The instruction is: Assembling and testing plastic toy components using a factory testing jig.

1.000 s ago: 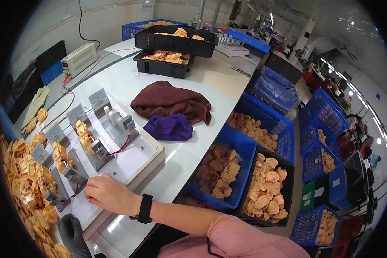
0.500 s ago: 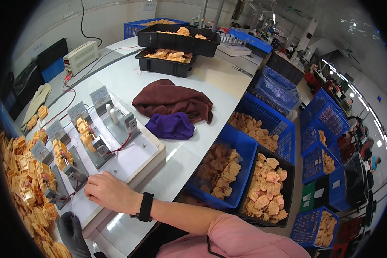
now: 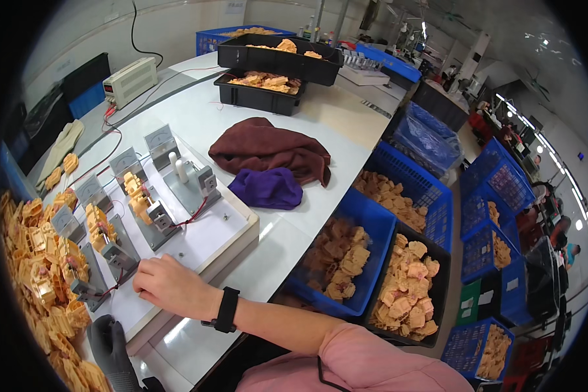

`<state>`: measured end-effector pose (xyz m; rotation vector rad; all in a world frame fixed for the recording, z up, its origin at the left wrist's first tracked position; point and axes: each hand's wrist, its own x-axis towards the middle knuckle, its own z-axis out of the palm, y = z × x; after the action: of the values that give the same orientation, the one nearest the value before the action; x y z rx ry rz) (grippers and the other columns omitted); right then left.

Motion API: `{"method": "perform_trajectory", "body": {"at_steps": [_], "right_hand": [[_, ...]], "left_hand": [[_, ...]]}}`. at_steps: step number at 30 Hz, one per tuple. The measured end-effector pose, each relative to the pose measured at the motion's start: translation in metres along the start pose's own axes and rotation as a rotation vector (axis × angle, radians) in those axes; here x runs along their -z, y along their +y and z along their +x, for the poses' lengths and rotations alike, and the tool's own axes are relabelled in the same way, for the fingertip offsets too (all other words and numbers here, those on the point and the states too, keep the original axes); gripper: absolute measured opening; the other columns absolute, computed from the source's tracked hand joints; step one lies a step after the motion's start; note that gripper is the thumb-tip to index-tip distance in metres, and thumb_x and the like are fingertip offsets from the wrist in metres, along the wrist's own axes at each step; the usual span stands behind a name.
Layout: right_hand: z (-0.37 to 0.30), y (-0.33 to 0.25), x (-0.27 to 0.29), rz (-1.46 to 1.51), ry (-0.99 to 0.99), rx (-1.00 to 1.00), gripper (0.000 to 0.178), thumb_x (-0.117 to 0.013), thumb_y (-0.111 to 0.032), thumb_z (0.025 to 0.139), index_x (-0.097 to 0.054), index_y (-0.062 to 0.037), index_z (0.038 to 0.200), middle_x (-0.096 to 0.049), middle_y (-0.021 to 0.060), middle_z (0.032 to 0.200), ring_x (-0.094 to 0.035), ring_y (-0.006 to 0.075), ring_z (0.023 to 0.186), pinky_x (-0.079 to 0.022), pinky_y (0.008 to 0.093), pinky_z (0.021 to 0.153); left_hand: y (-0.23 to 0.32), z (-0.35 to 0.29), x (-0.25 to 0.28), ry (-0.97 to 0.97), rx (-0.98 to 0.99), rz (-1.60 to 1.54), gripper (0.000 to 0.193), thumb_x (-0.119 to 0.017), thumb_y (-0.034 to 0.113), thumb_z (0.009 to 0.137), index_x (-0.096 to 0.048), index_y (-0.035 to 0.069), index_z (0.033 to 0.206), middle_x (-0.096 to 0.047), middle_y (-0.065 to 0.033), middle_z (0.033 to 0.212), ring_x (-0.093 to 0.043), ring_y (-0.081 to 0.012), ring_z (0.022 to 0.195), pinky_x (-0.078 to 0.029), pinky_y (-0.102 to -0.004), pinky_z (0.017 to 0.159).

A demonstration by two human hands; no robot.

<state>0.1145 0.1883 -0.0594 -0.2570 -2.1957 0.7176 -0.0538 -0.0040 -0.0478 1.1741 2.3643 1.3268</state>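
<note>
My right hand (image 3: 176,286), bare and with a black band at the wrist, rests over the near edge of a white test board (image 3: 206,261). Its fingers curl inward beside the grey clamp (image 3: 117,258) of one fixture; whatever is under them is hidden. At the lower left is my left hand (image 3: 106,343) in a dark grey glove, near the board's corner; its fingers do not show clearly. Yellow plastic parts (image 3: 100,225) sit in several fixtures, each with a small dial meter (image 3: 93,191) behind it. One fixture (image 3: 188,186) holds white pegs and no yellow part.
A heap of yellow parts (image 3: 39,287) borders the board on the left. Behind it lie a brown cloth (image 3: 268,150) and a purple cloth (image 3: 266,188). Black trays (image 3: 261,98) and a power supply (image 3: 130,81) stand farther back. Blue crates (image 3: 382,251) of parts stand at right.
The whole view has shifted slightly, with the bench appearing a little farther right. Both hands stay at about the same places by the board; no part has visibly moved.
</note>
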Motion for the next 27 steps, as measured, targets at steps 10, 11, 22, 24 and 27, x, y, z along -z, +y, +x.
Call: {"method": "perform_trajectory", "body": {"at_steps": [10,11,22,24,27], "right_hand": [[0.0,0.0,0.002,0.004,-0.007,-0.001,0.011,-0.071,-0.009,0.087,-0.062,-0.0099,0.094,-0.057,0.004,0.096,-0.06,0.0231,0.095,-0.044,0.0374,0.088],[0.0,0.0,0.003,0.004,-0.006,-0.002,0.011,-0.071,-0.009,0.087,-0.062,-0.0099,0.094,-0.057,0.0041,0.096,-0.06,0.0231,0.095,-0.044,0.0374,0.088],[0.001,-0.003,0.007,-0.021,-0.024,0.016,0.007,-0.069,-0.013,0.09,-0.064,-0.0094,0.094,-0.06,0.0037,0.095,-0.061,0.0239,0.094,-0.044,0.0379,0.085],[0.001,-0.001,0.013,-0.029,-0.043,-0.004,0.007,-0.069,-0.014,0.091,-0.065,-0.0096,0.095,-0.061,0.0028,0.095,-0.061,0.0236,0.094,-0.044,0.0374,0.084],[0.004,-0.005,0.012,-0.036,-0.054,0.005,0.007,-0.069,-0.014,0.092,-0.067,-0.0101,0.097,-0.062,0.0018,0.095,-0.061,0.0227,0.094,-0.044,0.0365,0.083]], "left_hand": [[0.002,-0.001,0.0,-0.002,0.009,0.001,0.015,-0.063,0.01,0.098,-0.062,0.001,0.11,-0.053,-0.0001,0.097,-0.049,-0.009,0.084,-0.043,-0.0242,0.076],[0.007,-0.001,0.0,-0.011,0.018,0.001,0.015,-0.063,0.01,0.098,-0.062,0.001,0.11,-0.053,-0.0003,0.097,-0.049,-0.009,0.084,-0.043,-0.0242,0.076],[0.02,-0.008,-0.003,0.017,-0.008,-0.092,0.013,-0.065,0.006,0.094,-0.063,0.0,0.106,-0.054,-0.0062,0.097,-0.056,-0.0154,0.088,-0.046,-0.0285,0.081],[0.027,-0.005,-0.005,0.013,0.012,-0.015,0.014,-0.067,0.005,0.092,-0.064,0.0,0.104,-0.056,-0.0072,0.095,-0.057,-0.016,0.084,-0.047,-0.0289,0.077],[0.03,-0.007,-0.003,0.048,0.034,-0.035,0.015,-0.068,0.004,0.09,-0.066,-0.001,0.104,-0.057,-0.0081,0.095,-0.058,-0.0162,0.082,-0.048,-0.0286,0.074]]}}
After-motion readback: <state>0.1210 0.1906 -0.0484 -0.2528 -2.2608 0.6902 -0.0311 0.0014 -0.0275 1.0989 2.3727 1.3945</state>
